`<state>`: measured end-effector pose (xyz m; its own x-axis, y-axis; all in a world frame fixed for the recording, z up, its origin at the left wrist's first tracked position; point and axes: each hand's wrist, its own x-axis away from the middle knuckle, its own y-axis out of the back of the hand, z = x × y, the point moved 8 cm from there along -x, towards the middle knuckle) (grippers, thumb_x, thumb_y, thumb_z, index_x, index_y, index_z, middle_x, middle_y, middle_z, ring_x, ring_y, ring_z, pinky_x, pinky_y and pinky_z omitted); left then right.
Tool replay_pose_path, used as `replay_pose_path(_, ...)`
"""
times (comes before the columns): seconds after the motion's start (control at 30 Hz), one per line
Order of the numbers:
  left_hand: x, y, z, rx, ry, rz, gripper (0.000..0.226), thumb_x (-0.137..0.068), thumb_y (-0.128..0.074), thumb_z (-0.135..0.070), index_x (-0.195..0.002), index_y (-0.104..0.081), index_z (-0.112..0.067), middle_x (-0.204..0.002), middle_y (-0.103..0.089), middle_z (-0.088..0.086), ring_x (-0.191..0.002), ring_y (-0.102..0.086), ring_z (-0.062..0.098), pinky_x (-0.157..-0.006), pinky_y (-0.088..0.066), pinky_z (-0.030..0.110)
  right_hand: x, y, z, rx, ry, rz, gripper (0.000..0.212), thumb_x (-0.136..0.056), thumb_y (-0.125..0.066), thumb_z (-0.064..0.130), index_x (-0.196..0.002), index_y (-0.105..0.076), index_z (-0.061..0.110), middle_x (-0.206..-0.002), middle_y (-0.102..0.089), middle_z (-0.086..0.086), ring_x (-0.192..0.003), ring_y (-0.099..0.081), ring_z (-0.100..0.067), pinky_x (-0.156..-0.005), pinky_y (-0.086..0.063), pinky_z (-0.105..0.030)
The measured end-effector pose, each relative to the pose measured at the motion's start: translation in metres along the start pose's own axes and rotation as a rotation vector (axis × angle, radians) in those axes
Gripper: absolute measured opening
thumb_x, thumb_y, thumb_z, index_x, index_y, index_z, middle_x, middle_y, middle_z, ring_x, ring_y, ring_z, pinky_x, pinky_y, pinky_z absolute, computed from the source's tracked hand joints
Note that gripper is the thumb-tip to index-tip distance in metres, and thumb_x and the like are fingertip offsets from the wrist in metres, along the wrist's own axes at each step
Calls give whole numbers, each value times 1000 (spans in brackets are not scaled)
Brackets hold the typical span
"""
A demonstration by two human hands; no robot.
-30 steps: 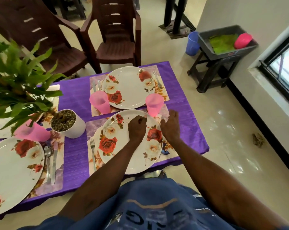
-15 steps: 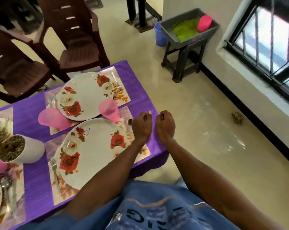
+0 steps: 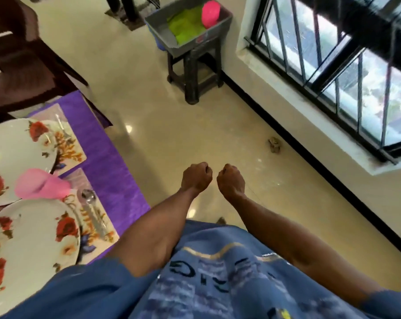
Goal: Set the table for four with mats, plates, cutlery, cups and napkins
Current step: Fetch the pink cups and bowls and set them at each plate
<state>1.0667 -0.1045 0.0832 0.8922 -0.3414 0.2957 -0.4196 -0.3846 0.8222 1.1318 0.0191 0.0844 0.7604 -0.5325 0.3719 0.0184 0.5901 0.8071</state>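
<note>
My left hand [image 3: 196,177] and my right hand [image 3: 230,180] hang side by side over the bare floor, right of the table, both curled into fists with nothing in them. The purple-clothed table [image 3: 107,180] fills the left edge. On it lie a near floral plate [image 3: 31,245] on a mat with a spoon [image 3: 91,206] beside it, a far floral plate [image 3: 13,153], and a pink cup [image 3: 42,184] between them. A grey tub [image 3: 162,31] on a black stool [image 3: 195,72] ahead holds green napkins [image 3: 185,28] and another pink cup [image 3: 210,13].
A brown plastic chair [image 3: 22,65] stands behind the table at top left. A barred window [image 3: 356,72] and white wall run along the right. A small brown scrap [image 3: 274,145] lies on the shiny floor near the wall.
Both hands came off the near plate and moved right, off the table, closing into fists. The view swung right, so the tub and window now sit nearer the middle.
</note>
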Motion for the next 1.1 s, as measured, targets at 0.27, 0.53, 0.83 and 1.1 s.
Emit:
replay_pose_path(0.27, -78, -9, -23, -68, 6, 83, 30, -97, -44, -29, -92, -64, -8, -97, -69, 18, -90, -62, 39, -66, -39, 34, -87, 22, 28, 45, 40, 68, 20, -93, -43, 16, -103, -57, 7, -109, -64, -16, -93, -61, -35, -68, -40, -34)
replay_pose_path(0.53, -249, 45, -15, -35, 65, 79, 23, -93, -48, -27, -98, -65, -11, -102, -69, 15, -95, -62, 36, -75, -49, 37, -230, 50, 102, 118, 104, 72, 21, -92, -43, 12, -108, -55, 6, -109, -64, -17, -92, -62, -34, -65, -37, -32)
replay_pose_path(0.83, -406, 135, -3, 50, 159, -62, 13, -91, -49, -19, -88, -60, -13, -93, -68, 11, -87, -63, 33, -68, -44, 34, -370, 74, 214, -81, -14, 71, 25, -94, -45, 12, -117, -53, 7, -111, -62, -18, -93, -60, -34, -65, -37, -31)
replay_pose_path(1.1, -528, 151, 11, -77, 108, 3, 16, -93, -48, -19, -97, -60, -10, -105, -67, 14, -97, -62, 35, -76, -47, 37, -492, 84, 258, -112, -98, 99, 27, -90, -51, 10, -116, -54, 6, -109, -63, -18, -88, -58, -32, -62, -34, -29)
